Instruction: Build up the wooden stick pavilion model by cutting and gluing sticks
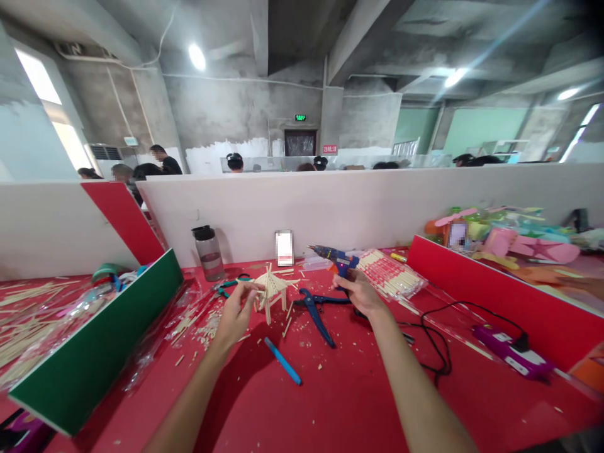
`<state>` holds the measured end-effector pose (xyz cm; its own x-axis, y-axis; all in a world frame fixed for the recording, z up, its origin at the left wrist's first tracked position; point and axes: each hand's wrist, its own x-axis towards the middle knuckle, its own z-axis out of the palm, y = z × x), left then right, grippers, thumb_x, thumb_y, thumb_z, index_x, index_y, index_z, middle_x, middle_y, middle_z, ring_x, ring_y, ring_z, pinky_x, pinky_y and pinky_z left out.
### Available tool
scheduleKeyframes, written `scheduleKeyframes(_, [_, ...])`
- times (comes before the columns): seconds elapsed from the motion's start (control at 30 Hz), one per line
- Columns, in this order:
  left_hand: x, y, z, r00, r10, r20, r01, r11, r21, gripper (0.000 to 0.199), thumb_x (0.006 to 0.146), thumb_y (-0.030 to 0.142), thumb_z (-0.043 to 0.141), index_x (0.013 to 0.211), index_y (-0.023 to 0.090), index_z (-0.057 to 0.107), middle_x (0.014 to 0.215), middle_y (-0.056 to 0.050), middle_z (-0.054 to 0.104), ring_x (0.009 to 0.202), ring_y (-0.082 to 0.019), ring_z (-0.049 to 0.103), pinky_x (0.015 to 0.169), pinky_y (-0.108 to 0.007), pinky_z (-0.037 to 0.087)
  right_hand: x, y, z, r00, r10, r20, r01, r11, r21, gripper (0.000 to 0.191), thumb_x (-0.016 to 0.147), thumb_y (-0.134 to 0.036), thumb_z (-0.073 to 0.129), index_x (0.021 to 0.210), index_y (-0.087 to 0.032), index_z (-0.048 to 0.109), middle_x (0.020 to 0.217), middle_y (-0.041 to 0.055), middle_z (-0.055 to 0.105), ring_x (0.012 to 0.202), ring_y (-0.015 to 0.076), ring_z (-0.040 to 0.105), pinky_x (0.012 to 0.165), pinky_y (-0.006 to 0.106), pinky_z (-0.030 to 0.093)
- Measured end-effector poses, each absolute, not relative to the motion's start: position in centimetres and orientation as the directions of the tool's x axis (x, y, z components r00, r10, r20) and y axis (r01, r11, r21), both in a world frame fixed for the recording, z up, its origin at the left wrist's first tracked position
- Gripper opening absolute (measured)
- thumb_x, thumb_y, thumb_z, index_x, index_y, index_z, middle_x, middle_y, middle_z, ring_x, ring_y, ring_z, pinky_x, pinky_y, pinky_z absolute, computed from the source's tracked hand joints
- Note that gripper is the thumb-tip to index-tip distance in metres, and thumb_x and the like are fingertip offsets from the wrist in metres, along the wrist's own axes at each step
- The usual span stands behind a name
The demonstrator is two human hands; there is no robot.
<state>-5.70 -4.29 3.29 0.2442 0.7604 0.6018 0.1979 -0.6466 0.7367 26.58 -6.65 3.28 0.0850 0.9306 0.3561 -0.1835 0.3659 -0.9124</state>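
Observation:
My right hand (359,290) grips a blue hot glue gun (337,257), its nozzle pointing left above the table. At the middle stands a small structure of pale wooden sticks (270,286) on stick legs. My left hand (240,308) is closed at its left side, thumb and fingers holding it there. Blue-handled cutters (317,319) lie between the hands, their jaws near the structure. A blue marker pen (283,361) rests on the red table closer to me. Teal-handled pliers (226,289) lie behind my left hand, partly hidden.
A water bottle (207,253) and a phone (284,248) stand by the white partition (292,204). Bagged sticks (391,275) lie at the right. A black cord (446,343) runs to a purple power strip (512,352). Green (101,340) and red (500,302) dividers flank the space.

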Motion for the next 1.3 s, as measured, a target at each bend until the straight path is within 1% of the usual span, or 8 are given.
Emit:
scheduleKeyframes(0.1, [-5.7,-4.3,3.3,0.229,0.767,0.599,0.210,-0.640,0.739,0.023,0.096,0.041,0.052,0.098,0.021,0.063,0.111,-0.008,0.070,0.101,-0.023,0.064,0.089,-0.034,0.046,25.5,-6.9,3.4,0.018,0.935,0.355,-0.180,0.352,-0.919,0.040,0.076,-0.047,0.075,0.059,-0.020,0.052,0.055,-0.0050,0.045,0.051,0.0107,0.044,0.057,0.027,0.044])
scheduleKeyframes(0.17, [-5.8,-4.3,3.3,0.222,0.771,0.597,0.206,-0.636,0.744,0.024,0.095,0.042,0.053,0.097,0.021,0.064,0.109,-0.008,0.070,0.099,-0.022,0.064,0.087,-0.033,0.047,24.7,-7.1,3.3,-0.060,0.942,0.330,-0.195,0.313,-0.930,0.042,0.081,-0.053,0.069,0.061,-0.020,0.053,0.055,-0.0061,0.041,0.048,0.0095,0.039,0.054,0.026,0.040])
scheduleKeyframes(0.23, [-5.8,-4.3,3.2,0.228,0.768,0.599,0.207,-0.639,0.741,0.023,0.096,0.041,0.052,0.099,0.021,0.064,0.108,-0.008,0.069,0.100,-0.022,0.064,0.086,-0.032,0.046,23.8,-7.3,3.3,-0.136,0.943,0.303,-0.157,0.281,-0.947,0.042,0.083,-0.058,0.064,0.070,-0.020,0.058,0.057,-0.0055,0.043,0.049,0.0099,0.040,0.053,0.026,0.040])
scheduleKeyframes(0.33, [-5.8,-4.3,3.2,0.228,0.760,0.608,0.229,-0.649,0.725,0.023,0.097,0.039,0.050,0.101,0.021,0.063,0.107,-0.007,0.068,0.099,-0.022,0.062,0.087,-0.032,0.045,22.5,-7.5,3.2,-0.185,0.942,0.282,0.001,0.287,-0.958,0.044,0.084,-0.064,0.059,0.081,-0.020,0.064,0.060,-0.0039,0.048,0.051,0.0118,0.045,0.054,0.026,0.040])
scheduleKeyframes(0.47, [-5.8,-4.2,2.9,0.191,0.774,0.604,0.256,-0.633,0.730,0.022,0.098,0.039,0.049,0.100,0.021,0.062,0.099,-0.005,0.067,0.094,-0.022,0.062,0.086,-0.032,0.045,20.7,-7.6,3.1,-0.179,0.927,0.329,0.269,0.368,-0.890,0.045,0.086,-0.064,0.056,0.080,-0.021,0.068,0.055,-0.0026,0.051,0.052,0.0156,0.051,0.055,0.028,0.041])
scheduleKeyframes(0.57, [-5.7,-4.2,2.8,0.165,0.785,0.598,0.246,-0.620,0.745,0.021,0.097,0.039,0.050,0.096,0.021,0.061,0.095,-0.004,0.066,0.091,-0.021,0.062,0.083,-0.031,0.046,19.8,-7.6,3.0,-0.170,0.905,0.389,0.366,0.425,-0.828,0.042,0.089,-0.059,0.055,0.076,-0.021,0.068,0.057,-0.0008,0.056,0.057,0.0177,0.054,0.060,0.029,0.043])
scheduleKeyframes(0.77, [-5.4,-4.3,3.1,0.148,0.793,0.590,0.227,-0.608,0.761,0.021,0.095,0.041,0.051,0.092,0.021,0.059,0.091,-0.003,0.065,0.087,-0.020,0.061,0.080,-0.029,0.045,19.0,-7.0,2.1,-0.098,0.879,0.467,0.417,0.463,-0.782,0.040,0.091,-0.054,0.054,0.073,-0.021,0.067,0.069,0.0021,0.066,0.068,0.0202,0.061,0.067,0.030,0.045])
scheduleKeyframes(1.3, [-5.3,-4.4,3.2,0.156,0.798,0.582,0.218,-0.603,0.768,0.021,0.096,0.039,0.050,0.090,0.020,0.058,0.087,-0.002,0.063,0.084,-0.019,0.060,0.077,-0.029,0.045,18.3,-6.8,1.6,-0.023,0.880,0.474,0.454,0.432,-0.780,0.045,0.091,-0.055,0.051,0.061,-0.021,0.056,0.054,-0.0018,0.051,0.056,0.0174,0.052,0.057,0.027,0.038])
